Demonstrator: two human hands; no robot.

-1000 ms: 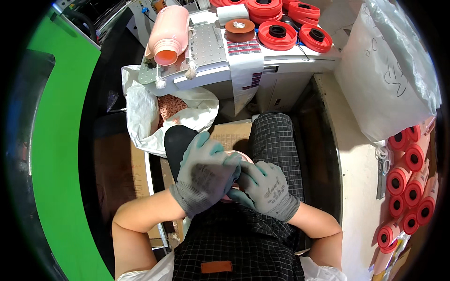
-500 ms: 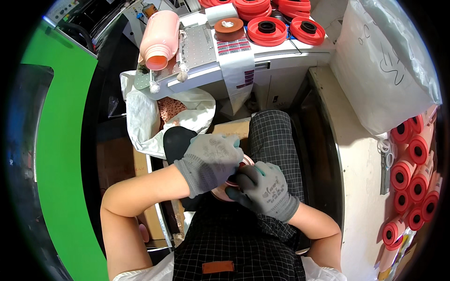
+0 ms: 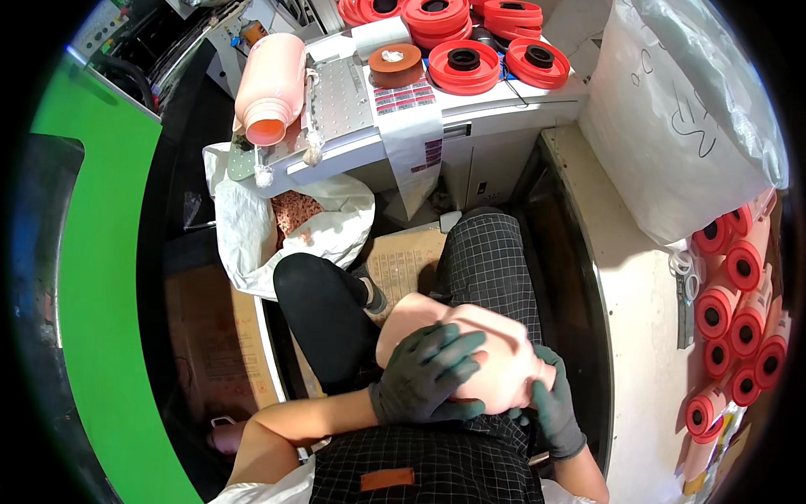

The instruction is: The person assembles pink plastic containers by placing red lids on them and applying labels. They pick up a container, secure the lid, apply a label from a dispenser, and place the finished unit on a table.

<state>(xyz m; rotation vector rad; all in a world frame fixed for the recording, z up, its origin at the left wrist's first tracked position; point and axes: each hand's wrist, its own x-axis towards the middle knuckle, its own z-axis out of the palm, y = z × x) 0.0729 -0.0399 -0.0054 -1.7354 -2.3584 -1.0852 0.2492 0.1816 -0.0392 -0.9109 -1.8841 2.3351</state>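
Hands (image 3: 478, 386) clasp pink moulded piece (image 3: 474, 349).

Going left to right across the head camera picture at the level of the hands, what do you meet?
Green panel → cardboard box → left hand on the pink soft object → right hand → white cabinet → pink rolls.

Red reels (image 3: 463, 60) stacked along the bench top, a brown one (image 3: 395, 64) beside them; pink bottle (image 3: 270, 88) lying on its side at the left; white sack (image 3: 252, 227) gaping below; pink rolls (image 3: 739, 319) racked far right.
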